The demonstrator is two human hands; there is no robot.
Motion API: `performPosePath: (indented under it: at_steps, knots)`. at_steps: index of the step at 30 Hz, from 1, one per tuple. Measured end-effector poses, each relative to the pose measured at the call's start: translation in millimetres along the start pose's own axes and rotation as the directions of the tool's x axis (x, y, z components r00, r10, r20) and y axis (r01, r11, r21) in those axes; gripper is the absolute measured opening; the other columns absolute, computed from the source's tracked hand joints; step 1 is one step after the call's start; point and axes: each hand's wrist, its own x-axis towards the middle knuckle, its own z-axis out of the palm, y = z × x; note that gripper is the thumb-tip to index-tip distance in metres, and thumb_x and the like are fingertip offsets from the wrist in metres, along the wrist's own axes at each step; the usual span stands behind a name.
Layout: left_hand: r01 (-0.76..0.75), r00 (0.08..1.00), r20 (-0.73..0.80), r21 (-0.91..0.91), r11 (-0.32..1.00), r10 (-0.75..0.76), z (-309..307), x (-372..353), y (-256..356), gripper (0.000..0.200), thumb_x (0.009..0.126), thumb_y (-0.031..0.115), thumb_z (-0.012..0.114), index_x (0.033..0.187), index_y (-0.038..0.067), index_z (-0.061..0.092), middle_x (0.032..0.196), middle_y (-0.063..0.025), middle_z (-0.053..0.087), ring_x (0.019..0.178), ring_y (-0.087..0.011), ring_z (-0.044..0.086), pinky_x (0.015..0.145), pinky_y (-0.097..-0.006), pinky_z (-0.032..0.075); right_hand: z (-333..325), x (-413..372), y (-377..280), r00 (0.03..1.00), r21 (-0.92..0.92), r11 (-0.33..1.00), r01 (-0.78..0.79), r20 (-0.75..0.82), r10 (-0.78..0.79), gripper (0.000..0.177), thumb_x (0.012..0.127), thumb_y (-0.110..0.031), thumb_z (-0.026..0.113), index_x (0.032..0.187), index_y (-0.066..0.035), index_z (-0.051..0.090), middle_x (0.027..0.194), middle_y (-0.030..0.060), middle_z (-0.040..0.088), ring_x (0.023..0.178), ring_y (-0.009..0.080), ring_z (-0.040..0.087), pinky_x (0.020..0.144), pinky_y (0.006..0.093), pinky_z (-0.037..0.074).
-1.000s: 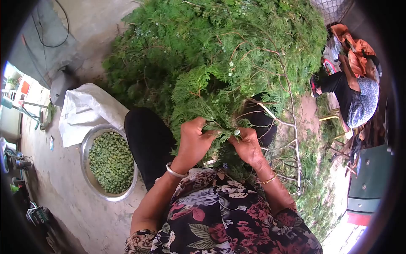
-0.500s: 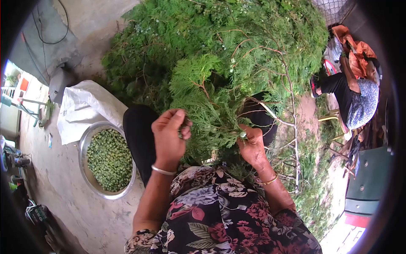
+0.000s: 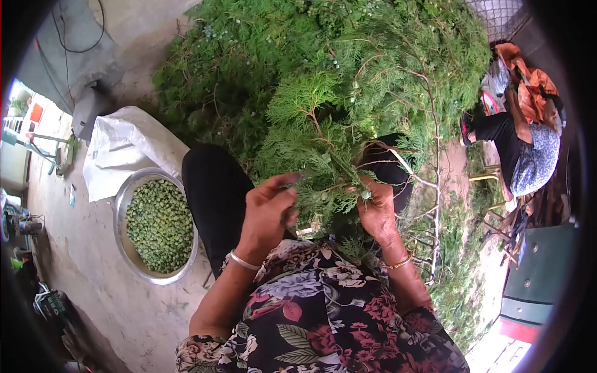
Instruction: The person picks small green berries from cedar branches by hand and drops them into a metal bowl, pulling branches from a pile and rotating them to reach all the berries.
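Note:
My right hand is closed around a leafy cypress sprig, with a small pale green cone showing at its fingertips. My left hand is just left of the sprig, its index finger stretched toward the foliage and its thumb apart. The other left fingers are partly curled, so the palm is hidden. Beyond the hands, a large heap of green cypress branches spreads out. A metal basin on my left holds many small green cones.
A white sack lies behind the basin on the concrete floor. A bare, pale branch stands to my right. Farther right, another person sits near an orange cloth. A dark green panel is at lower right.
My left hand has moved slightly lower, and its index finger now stretches toward the sprig. My right hand keeps its hold on the sprig. The whole view has shifted a little.

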Motion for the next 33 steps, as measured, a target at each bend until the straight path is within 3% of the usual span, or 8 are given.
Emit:
performPosePath:
  at_steps: [5, 10, 15, 23, 26, 29, 31, 33]
  knots:
    - [0.148, 0.982, -0.101, -0.091, 0.985, -0.157, -11, -1, -2, 0.024, 0.079, 0.003, 0.064, 0.1, -0.007, 0.059, 0.064, -0.0023, 0.055, 0.049, -0.0071, 0.045, 0.044, -0.021, 0.034, 1, 0, 2, 0.999, -0.016, 1.0, -0.012, 0.038, 0.013, 0.015, 0.068, 0.011, 0.06, 0.081, 0.002, 0.06, 0.064, 0.0135, 0.054, 0.055, 0.0168, 0.046, 0.054, 0.0276, 0.041]
    - [-0.2, 0.975, 0.143, 0.218, 0.955, 0.171, 2, -3, -7, 0.018, 0.077, 0.001, 0.065, 0.095, -0.005, 0.064, 0.066, 0.0003, 0.057, 0.052, -0.0043, 0.045, 0.046, -0.0195, 0.035, 1, -3, 10, 0.997, -0.052, 0.999, 0.011, 0.071, -0.008, 0.034, 0.063, 0.015, 0.046, 0.086, -0.001, 0.064, 0.076, 0.0124, 0.064, 0.066, 0.0151, 0.058, 0.063, 0.0257, 0.045]
    - [-0.18, 0.978, 0.163, 0.351, 0.919, 0.129, 14, -10, 12, 0.028, 0.075, -0.001, 0.061, 0.102, -0.005, 0.064, 0.064, -0.0034, 0.059, 0.05, -0.0043, 0.046, 0.045, -0.0185, 0.033, 6, -2, 9, 0.998, -0.039, 0.999, 0.033, 0.055, -0.03, 0.022, 0.061, 0.015, 0.052, 0.079, 0.004, 0.058, 0.064, 0.0147, 0.053, 0.058, 0.0272, 0.052, 0.055, 0.0327, 0.042]
    - [-0.134, 0.979, 0.2, 0.518, 0.845, 0.033, 14, -9, 17, 0.029, 0.077, -0.001, 0.06, 0.105, -0.004, 0.064, 0.061, -0.0028, 0.059, 0.048, -0.0026, 0.045, 0.044, -0.0167, 0.033, 4, -4, 11, 0.995, -0.135, 0.989, 0.062, 0.088, -0.05, 0.015, 0.069, 0.01, 0.058, 0.082, 0.002, 0.059, 0.068, 0.0152, 0.057, 0.06, 0.0218, 0.055, 0.058, 0.0295, 0.043]
    - [-0.238, 0.959, 0.26, 0.544, 0.805, 0.108, 19, -9, 14, 0.02, 0.077, 0.0, 0.061, 0.096, -0.003, 0.066, 0.06, -0.0021, 0.059, 0.048, -0.0024, 0.045, 0.044, -0.0171, 0.033, 4, -4, 10, 0.994, -0.125, 0.99, 0.069, 0.088, -0.058, 0.016, 0.069, 0.01, 0.058, 0.083, 0.002, 0.06, 0.069, 0.0149, 0.058, 0.061, 0.0233, 0.057, 0.058, 0.0298, 0.044]
    - [-0.197, 0.971, 0.223, 0.523, 0.829, 0.091, 19, -14, 12, 0.011, 0.076, 0.005, 0.064, 0.085, -0.003, 0.066, 0.059, -0.0011, 0.058, 0.047, -0.0028, 0.045, 0.043, -0.0177, 0.033, 3, -2, 10, 0.991, -0.118, 0.987, 0.113, 0.091, -0.103, 0.018, 0.069, 0.009, 0.059, 0.085, 0.002, 0.061, 0.07, 0.0143, 0.059, 0.062, 0.0249, 0.058, 0.059, 0.0299, 0.044]
    - [0.023, 0.999, 0.021, 0.531, 0.847, -0.041, 18, -19, 19, 0.012, 0.076, 0.009, 0.065, 0.078, -0.002, 0.063, 0.057, -0.0005, 0.057, 0.046, -0.0031, 0.045, 0.042, -0.0187, 0.032, 3, -2, 7, 0.985, -0.127, 0.98, 0.151, 0.098, -0.139, 0.019, 0.069, 0.009, 0.059, 0.086, 0.001, 0.061, 0.071, 0.014, 0.06, 0.062, 0.0256, 0.059, 0.059, 0.0299, 0.045]
    - [-0.075, 0.997, 0.066, 0.594, 0.801, 0.044, 2, -16, 27, 0.013, 0.076, 0.01, 0.064, 0.078, -0.002, 0.063, 0.057, -0.0018, 0.057, 0.046, -0.0041, 0.045, 0.042, -0.0192, 0.033, 5, -4, 0, 0.982, -0.18, 0.967, 0.178, 0.094, -0.164, 0.02, 0.07, 0.008, 0.06, 0.089, 0.001, 0.062, 0.073, 0.0146, 0.061, 0.064, 0.0255, 0.06, 0.06, 0.0298, 0.045]
